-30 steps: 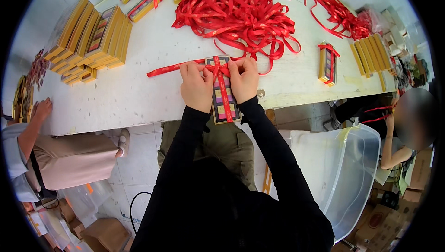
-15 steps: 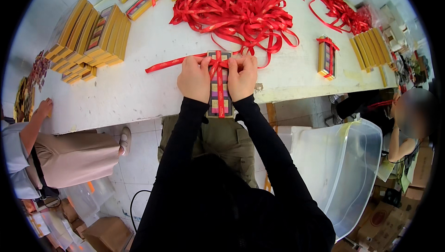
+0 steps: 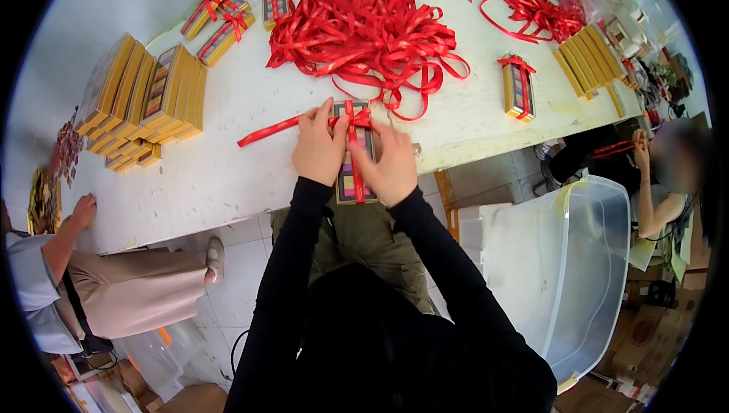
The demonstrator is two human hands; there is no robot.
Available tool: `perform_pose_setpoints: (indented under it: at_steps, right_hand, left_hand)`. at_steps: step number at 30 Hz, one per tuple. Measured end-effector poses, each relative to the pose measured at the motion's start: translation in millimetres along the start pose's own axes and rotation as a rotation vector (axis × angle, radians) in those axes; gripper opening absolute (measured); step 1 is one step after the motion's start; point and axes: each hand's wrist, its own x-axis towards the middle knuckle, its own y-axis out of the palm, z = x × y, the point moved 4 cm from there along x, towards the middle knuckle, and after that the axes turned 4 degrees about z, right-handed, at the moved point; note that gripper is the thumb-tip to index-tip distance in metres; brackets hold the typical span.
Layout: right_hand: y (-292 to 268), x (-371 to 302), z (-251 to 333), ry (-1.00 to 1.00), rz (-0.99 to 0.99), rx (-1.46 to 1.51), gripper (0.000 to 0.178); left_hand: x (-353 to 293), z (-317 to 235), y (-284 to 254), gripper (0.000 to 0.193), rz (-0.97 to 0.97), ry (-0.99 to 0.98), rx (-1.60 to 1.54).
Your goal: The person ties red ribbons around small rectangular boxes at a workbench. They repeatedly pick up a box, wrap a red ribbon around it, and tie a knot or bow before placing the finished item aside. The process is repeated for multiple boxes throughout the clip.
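Observation:
At the table's near edge lies a slim gift box (image 3: 345, 187) with a clear window over purple and gold pieces. Red ribbon (image 3: 359, 182) runs down its length and crosses near the top, where a loop shows. My left hand (image 3: 319, 146) is closed at the box's upper left, its fingers on the ribbon; a loose ribbon tail (image 3: 267, 131) stretches out to its left. On the upper right side, my right hand (image 3: 390, 162) pinches the ribbon, thumb lying over the box front. Fingers partly hide the knot.
A big heap of red ribbon (image 3: 357, 29) lies just beyond. Stacked gold boxes (image 3: 171, 94) stand left, more (image 3: 592, 60) at right. A ribbon-tied box (image 3: 519, 88) lies nearer on the right. A person's hand (image 3: 85, 208) rests at the left edge; a clear bin (image 3: 581, 276) stands below right.
My right hand has shifted down and inward over the box, its thumb now across the front. My left fingers have moved up around the crossing. The view has tilted slightly.

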Motion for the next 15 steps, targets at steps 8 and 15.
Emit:
perform_pose_setpoints:
  at_steps: [8, 15]
  right_hand:
    - [14.9, -48.7, 40.8, -0.153, 0.180, -0.294, 0.088]
    - [111.0, 95.3, 107.2, -0.284, 0.090, -0.080, 0.082]
  left_hand:
    - [-15.9, 13.6, -24.6, 0.046, 0.093, -0.064, -0.573]
    - [-56.8, 53.4, -149.0, 0.047, -0.403, -0.044, -0.284]
